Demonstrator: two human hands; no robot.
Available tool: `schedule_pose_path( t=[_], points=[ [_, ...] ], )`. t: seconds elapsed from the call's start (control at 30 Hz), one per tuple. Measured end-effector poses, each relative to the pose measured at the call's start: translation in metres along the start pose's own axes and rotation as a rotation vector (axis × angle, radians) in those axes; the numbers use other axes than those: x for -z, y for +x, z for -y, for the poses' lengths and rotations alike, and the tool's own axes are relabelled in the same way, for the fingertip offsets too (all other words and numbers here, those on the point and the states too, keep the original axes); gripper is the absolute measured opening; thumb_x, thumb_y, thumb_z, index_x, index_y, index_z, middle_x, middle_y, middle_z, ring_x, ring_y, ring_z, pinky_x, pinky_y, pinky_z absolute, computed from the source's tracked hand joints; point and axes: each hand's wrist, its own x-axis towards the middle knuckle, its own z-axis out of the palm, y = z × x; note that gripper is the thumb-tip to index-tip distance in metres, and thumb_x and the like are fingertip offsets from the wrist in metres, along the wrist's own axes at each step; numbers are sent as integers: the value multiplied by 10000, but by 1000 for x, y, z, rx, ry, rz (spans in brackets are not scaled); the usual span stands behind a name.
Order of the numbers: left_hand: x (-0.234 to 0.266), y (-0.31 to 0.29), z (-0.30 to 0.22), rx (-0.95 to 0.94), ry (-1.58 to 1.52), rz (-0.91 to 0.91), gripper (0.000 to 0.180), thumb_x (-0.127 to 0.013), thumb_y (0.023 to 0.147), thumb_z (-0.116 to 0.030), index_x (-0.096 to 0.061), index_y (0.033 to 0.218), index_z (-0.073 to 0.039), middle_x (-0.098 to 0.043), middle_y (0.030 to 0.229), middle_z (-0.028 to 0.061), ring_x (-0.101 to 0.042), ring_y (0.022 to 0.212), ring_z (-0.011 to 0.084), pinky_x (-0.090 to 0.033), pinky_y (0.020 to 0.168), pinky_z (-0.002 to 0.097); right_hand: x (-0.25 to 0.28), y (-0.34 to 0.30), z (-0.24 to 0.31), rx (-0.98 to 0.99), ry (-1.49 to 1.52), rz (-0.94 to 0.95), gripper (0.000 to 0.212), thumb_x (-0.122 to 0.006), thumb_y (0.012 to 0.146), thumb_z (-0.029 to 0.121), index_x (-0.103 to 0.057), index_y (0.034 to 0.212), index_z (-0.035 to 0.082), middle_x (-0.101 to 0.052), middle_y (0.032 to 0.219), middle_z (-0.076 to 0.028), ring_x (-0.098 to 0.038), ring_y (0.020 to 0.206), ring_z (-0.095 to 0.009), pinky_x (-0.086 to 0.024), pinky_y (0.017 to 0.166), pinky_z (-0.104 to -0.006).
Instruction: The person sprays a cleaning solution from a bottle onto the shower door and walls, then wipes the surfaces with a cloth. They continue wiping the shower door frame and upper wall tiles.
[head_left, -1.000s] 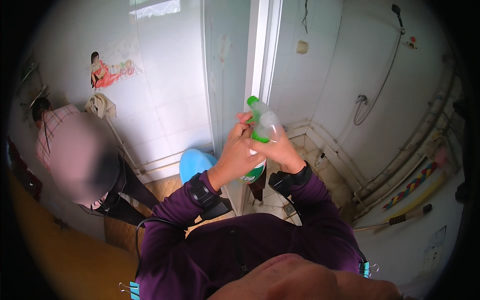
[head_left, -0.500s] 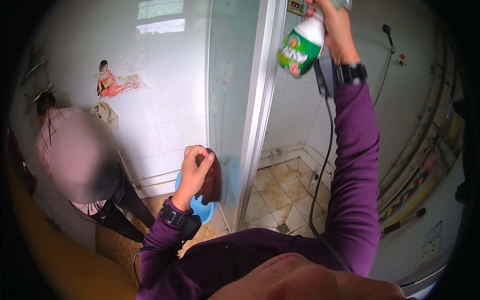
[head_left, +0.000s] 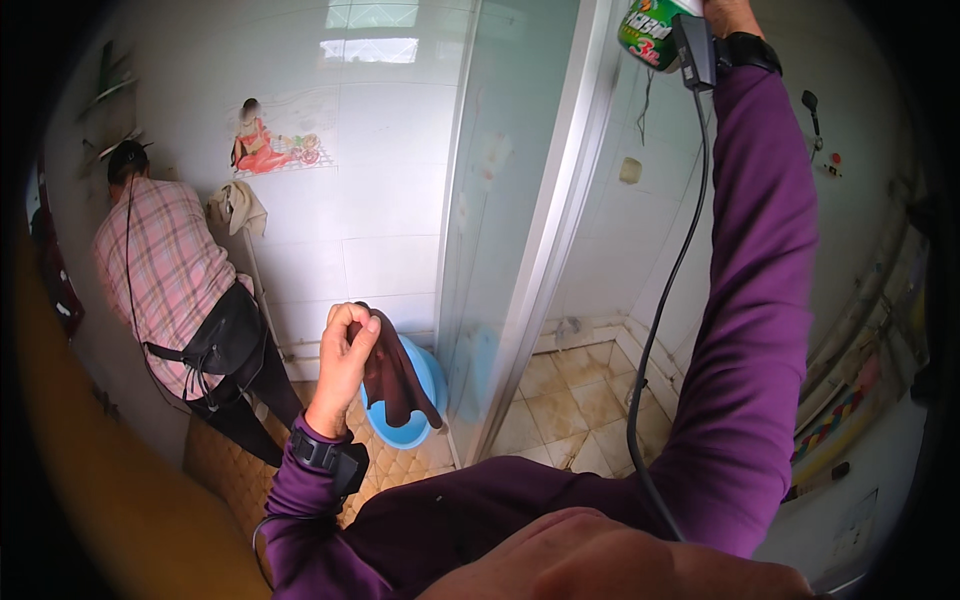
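My left hand [head_left: 345,360] is closed in a pinch on a dark brown cloth [head_left: 393,370], which hangs down in front of a blue basin [head_left: 425,385] on the floor. At the top edge, my raised right hand [head_left: 732,14] is partly cut off by the picture. It grips a white spray bottle with a green label [head_left: 650,32], of which only the lower part shows. The bottle is beside the upper end of the white door frame [head_left: 560,150], and whether they touch I cannot tell.
A glass panel [head_left: 500,170] stands left of the frame. At the left, a person in a plaid shirt [head_left: 175,240] bends toward the wall, near a beige cloth [head_left: 238,207] on a pole. A black cable [head_left: 640,400] hangs from my right wrist. A handheld shower [head_left: 811,110] is on the right wall.
My right hand has gone up and right with the spray bottle, partly out of the picture. My left hand and the brown cloth have shifted left. The view has turned a little.
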Motion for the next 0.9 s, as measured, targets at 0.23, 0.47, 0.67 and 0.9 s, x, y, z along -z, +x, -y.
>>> schedule_pose_path(
  t=[0.23,0.47,0.67,0.9],
  points=[
    [5,-6,-13,-61,39,-64,143,-547,894,-143,-460,822,-56,-406,865,21,-497,579,62,-385,427,179,-8,23,23,64,-65,26,139,-619,809,194,-551,784,76,-542,649,-3,-500,530,-94,-415,497,-229],
    [12,-12,-9,-58,43,-39,142,-544,896,-145,-462,825,-53,-394,866,18,-490,582,64,-387,434,178,-7,-9,16,-30,-68,3,147,-618,817,195,-547,788,70,-541,651,0,-497,528,-91,-422,494,-224],
    [28,-27,14,4,46,0,161,-495,925,-209,-454,834,-83,-489,653,16,-452,484,58,-345,430,163,-4,-82,-5,-139,-28,20,146,-623,821,179,-555,811,50,-555,675,-5,-504,535,-85,-435,501,-210],
    [59,-63,54,191,-128,1,234,-474,931,-306,-460,843,-90,-515,570,48,-432,402,77,-328,378,177,4,-275,-56,-329,-40,-17,135,-587,854,125,-565,938,22,-551,684,-17,-520,584,-88,-449,538,-206]
  ],
)
